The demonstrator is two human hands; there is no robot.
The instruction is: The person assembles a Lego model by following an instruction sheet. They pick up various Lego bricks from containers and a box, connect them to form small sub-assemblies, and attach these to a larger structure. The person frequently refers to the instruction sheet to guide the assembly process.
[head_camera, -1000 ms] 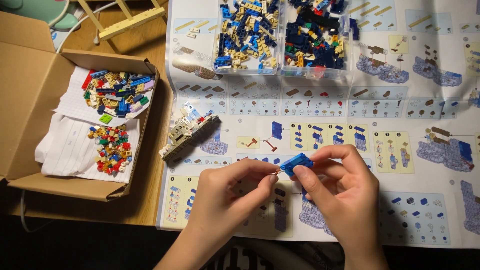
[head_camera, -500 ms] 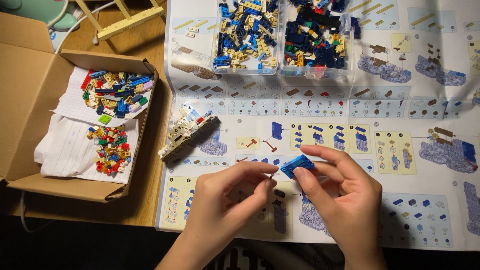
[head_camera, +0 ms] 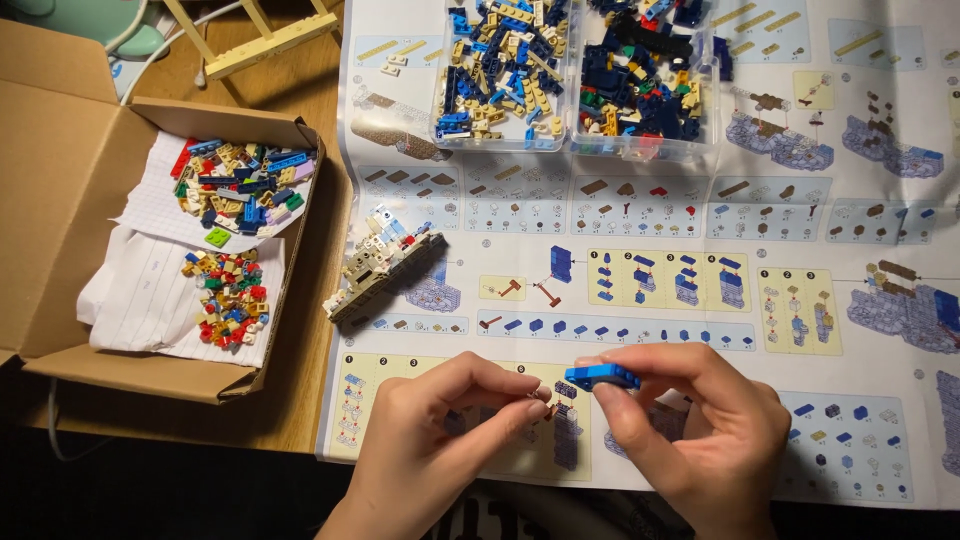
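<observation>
Our right hand (head_camera: 700,440) pinches a small blue plastic brick assembly (head_camera: 598,377); at nine o'clock, our left hand (head_camera: 440,440) pinches a tiny piece (head_camera: 533,398), near the surface's edge.

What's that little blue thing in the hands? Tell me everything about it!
The blue brick piece is a small, flat plastic building piece, maybe a few bricks stuck together, with studs on top and a darker underside. It lies roughly level, lifted above the paper instruction sheet. The right hand pinches it between thumb and fingers. The left hand is close beside it, fingertips pinched on something tiny, too small to tell.
</observation>
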